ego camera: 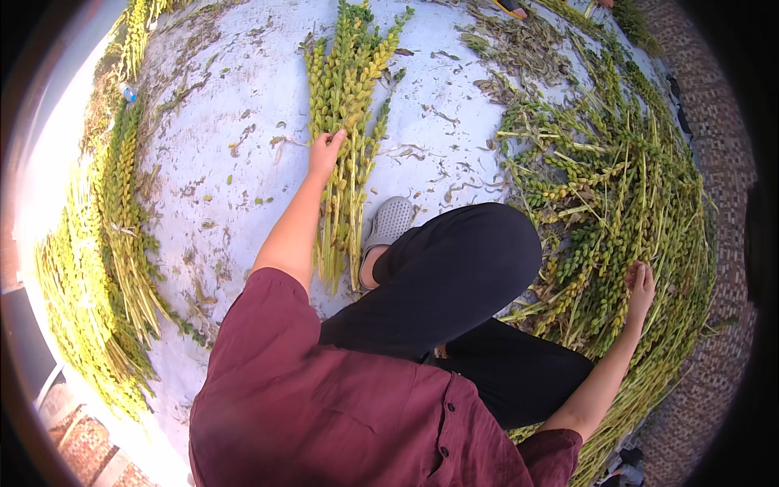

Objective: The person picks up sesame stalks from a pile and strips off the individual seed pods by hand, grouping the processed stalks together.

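A sheaf of cut sesame stalks (356, 91), with green and yellowing seed capsules, lies lengthwise on a pale sheet. My left hand (327, 151) is at the left edge of this sheaf, its fingers curled and thumb against the stalks. Far to the right, my right hand (640, 281) is over a large, tangled heap of sesame stalks (608, 231). Its fingers are bent, and whether a stalk is between them is too small to make out. Beside the sheaf's cut ends is my foot in a grey perforated clog (391, 222).
Brightly lit bundles of stalks (85, 292) line the left side, one tied around (125, 230). A plastic bottle (127, 92) lies among them. Dry leaf litter (523, 45) is scattered over the pale sheet (201, 140). Patterned tiles (718, 109) border the right. Part of another person's foot (510, 8) shows at the top.
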Demonstrator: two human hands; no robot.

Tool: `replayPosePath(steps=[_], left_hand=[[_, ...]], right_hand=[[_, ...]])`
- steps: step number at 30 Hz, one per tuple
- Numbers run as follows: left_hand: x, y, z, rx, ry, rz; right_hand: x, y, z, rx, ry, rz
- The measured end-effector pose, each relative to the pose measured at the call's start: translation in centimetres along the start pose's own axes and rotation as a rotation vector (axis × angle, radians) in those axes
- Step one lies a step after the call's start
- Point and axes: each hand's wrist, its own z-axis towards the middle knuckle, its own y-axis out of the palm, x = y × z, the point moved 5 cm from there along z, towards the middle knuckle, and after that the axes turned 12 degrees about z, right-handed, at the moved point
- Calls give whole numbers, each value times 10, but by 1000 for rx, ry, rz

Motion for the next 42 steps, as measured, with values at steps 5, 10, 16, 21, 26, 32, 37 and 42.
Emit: replayPosePath(steps=[5,10,16,21,26,32,37,42], left_hand=[[23,-19,-22,118,85,-65],[28,-40,-29,188,137,-56],[-6,-27,-21,320,14,-24],[-4,-9,-36,330,-43,113],[-6,-5,-31,285,17,259],[-14,-15,-15,200,214,34],[-42,-33,-5,81,112,264],[-44,-50,22,60,201,273]], right_hand=[[7,2,-3,-39,29,-75],[9,4,-8,-65,41,-44],[13,7,-9,-128,89,-97],[0,21,-18,-100,131,-109],[3,22,-23,-187,105,-158],[-8,35,-24,-253,115,-272],[5,28,-28,-276,246,-246],[26,9,-39,-371,426,-348]])
